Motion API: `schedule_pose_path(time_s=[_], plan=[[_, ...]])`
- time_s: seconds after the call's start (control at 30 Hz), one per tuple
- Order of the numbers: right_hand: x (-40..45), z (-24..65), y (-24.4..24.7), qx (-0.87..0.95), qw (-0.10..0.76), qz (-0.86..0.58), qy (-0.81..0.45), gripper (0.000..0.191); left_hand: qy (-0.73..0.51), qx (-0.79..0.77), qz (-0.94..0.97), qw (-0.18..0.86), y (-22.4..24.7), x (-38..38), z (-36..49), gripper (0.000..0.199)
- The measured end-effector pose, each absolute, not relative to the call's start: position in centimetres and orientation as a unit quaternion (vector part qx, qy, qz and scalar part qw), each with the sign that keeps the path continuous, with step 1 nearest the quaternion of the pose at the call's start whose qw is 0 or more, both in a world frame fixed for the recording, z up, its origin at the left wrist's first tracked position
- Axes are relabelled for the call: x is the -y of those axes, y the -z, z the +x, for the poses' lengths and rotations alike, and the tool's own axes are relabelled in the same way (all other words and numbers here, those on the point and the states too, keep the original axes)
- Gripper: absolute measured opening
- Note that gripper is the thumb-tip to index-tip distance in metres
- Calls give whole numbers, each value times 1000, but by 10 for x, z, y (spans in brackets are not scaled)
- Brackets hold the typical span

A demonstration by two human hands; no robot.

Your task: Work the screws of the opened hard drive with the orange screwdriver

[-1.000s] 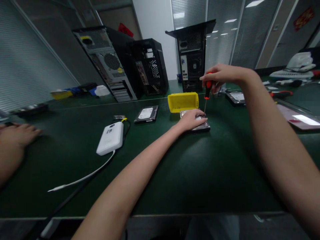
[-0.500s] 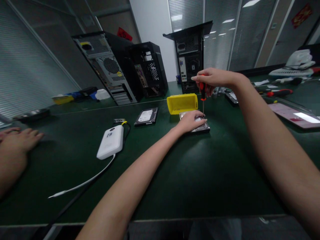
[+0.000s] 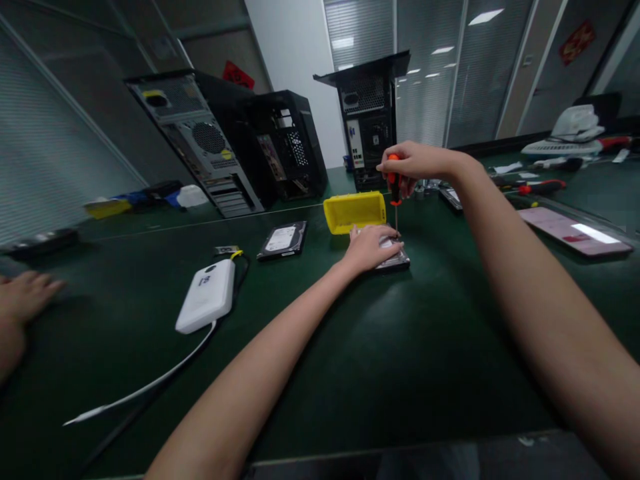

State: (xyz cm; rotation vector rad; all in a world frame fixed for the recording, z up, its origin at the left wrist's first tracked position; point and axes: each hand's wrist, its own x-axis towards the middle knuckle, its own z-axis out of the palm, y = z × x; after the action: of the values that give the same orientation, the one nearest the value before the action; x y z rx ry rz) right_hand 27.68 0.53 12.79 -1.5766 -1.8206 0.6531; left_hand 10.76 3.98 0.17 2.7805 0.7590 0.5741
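A hard drive (image 3: 395,261) lies on the green table, partly covered by my left hand (image 3: 370,247), which rests on it with thumb and fingers around its far corner. My right hand (image 3: 404,168) grips the handle of a red and black screwdriver (image 3: 395,189) from above. The screwdriver stands upright, its tip at the drive's far edge, close to my left fingertips. Just behind the drive is an open yellow box (image 3: 356,212). A second hard drive (image 3: 283,240) lies to the left, label up.
Computer cases (image 3: 200,143) stand along the back. A white power bank (image 3: 207,295) with a cable lies at left. Another person's hand (image 3: 27,297) is at the far left edge. On the right are a phone (image 3: 575,231) and red-handled tools (image 3: 543,187).
The view has turned slightly, so most things sit further left in it. The other person's hand shows less. My hands keep their places on the drive and the screwdriver.
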Motion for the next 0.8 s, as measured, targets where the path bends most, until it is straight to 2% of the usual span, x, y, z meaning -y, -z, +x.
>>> schedule_pose_path(time_s=[0.13,0.37,0.8], plan=[[-5,276,-129,694,318,-598,-246,10,-208,-199,950,123,-1,-45,108,32],[-7,279,-127,702,314,-594,-236,13,-213,-188,951,122,-1,-47,108,32],[-7,277,-129,704,306,-595,-238,13,-201,-280,935,87,-4,-39,104,41]])
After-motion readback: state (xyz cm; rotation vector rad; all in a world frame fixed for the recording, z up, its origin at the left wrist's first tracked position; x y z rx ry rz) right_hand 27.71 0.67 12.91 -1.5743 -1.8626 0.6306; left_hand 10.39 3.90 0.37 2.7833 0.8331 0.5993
